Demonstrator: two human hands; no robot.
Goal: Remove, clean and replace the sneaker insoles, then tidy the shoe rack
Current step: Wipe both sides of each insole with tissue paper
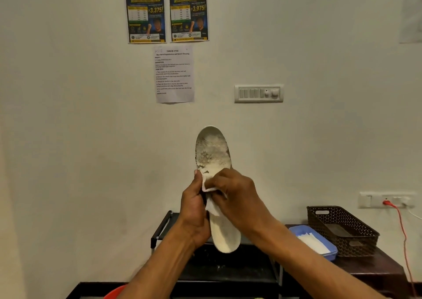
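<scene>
Here we hold a white insole (213, 155) upright in front of a pale wall, toe end up and heel end down, above the black shoe rack (228, 269).

Starting at the lower left, a rounded orange-red edge (115, 293) peeks in at the bottom of the view; we cannot tell what it belongs to. Next comes our left hand (194, 212), wrapped around the insole's left edge near its middle, thumb on the front face and the other fingers hidden behind, so it is closed on the insole. The upper half of the insole is stained grey and scuffed, while the lower half looks cleaner and cream-white.

Just to the right, our right hand (235, 193) presses a small white wipe (209, 185) flat against the insole's middle, fingers curled over the wipe and closed on it. The wipe lies between the two hands, touching the left thumb.

Above, on the wall, hang two dark posters (166, 11) side by side, with a printed task sheet (174, 73) beneath them and a switch panel (259, 93) to its right.

Further right, a dark bench (376, 266) beside the rack carries a blue tray (328, 255) with white wipes in it, and touching it on the right a brown woven basket (360, 241). A red cable (404, 234) runs down from a wall socket (388, 199) at the far right.
</scene>
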